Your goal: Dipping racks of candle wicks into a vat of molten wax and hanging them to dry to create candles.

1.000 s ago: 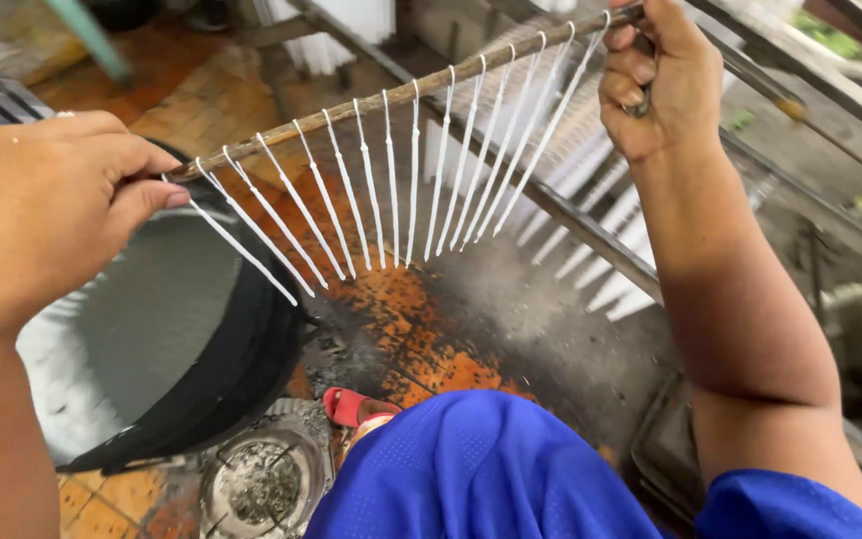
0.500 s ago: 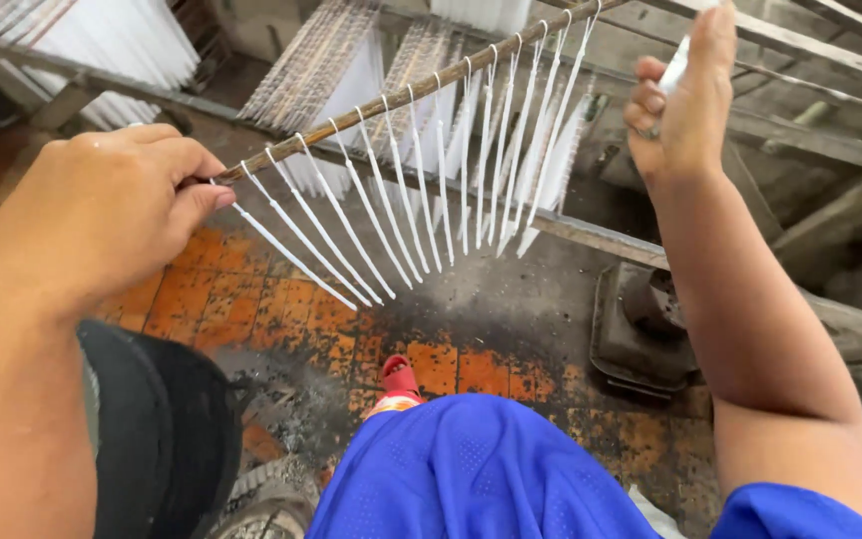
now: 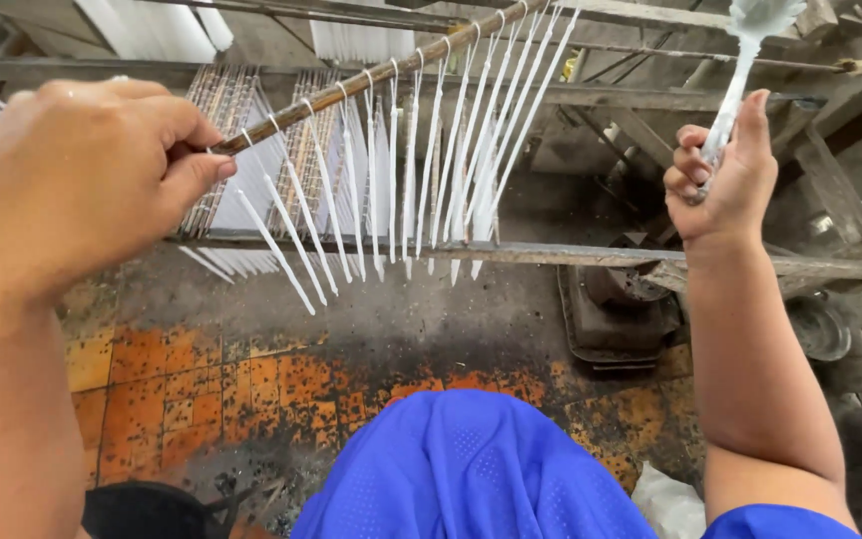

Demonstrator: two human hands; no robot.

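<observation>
The stick [image 3: 371, 78] with thin white candles [image 3: 421, 170] hanging from it is held up in the air, in front of the person. There is only the head view, which looks down over a blue shirt [image 3: 471, 469].

The stick is long and brown. It slants from 9 o'clock, at the left hand [image 3: 82, 170], up toward 1 o'clock. The white candles hang from it in a row on strings, and they swing a little to the side. They look coated in white already, so the dipping part seems done for this row. The stick is not resting on anything yet, so putting it down looks like what is left.

The left hand is closed tight on the low end of the stick, thumb pressed against the fingers. The candles start just past that grip, toward 3 o'clock.

The right hand [image 3: 725, 180] is at 2 o'clock, well apart from the stick. Its grip is closed around a white, wax-covered handle [image 3: 735, 90] that points up to 12 o'clock.

Behind the stick, wooden rails [image 3: 571, 255] run across, and more rows of white candles [image 3: 281, 150] hang there at 11 o'clock. Below is a dirty orange tiled floor [image 3: 192, 389]. A dark metal machine [image 3: 616, 309] sits at 4 o'clock.
</observation>
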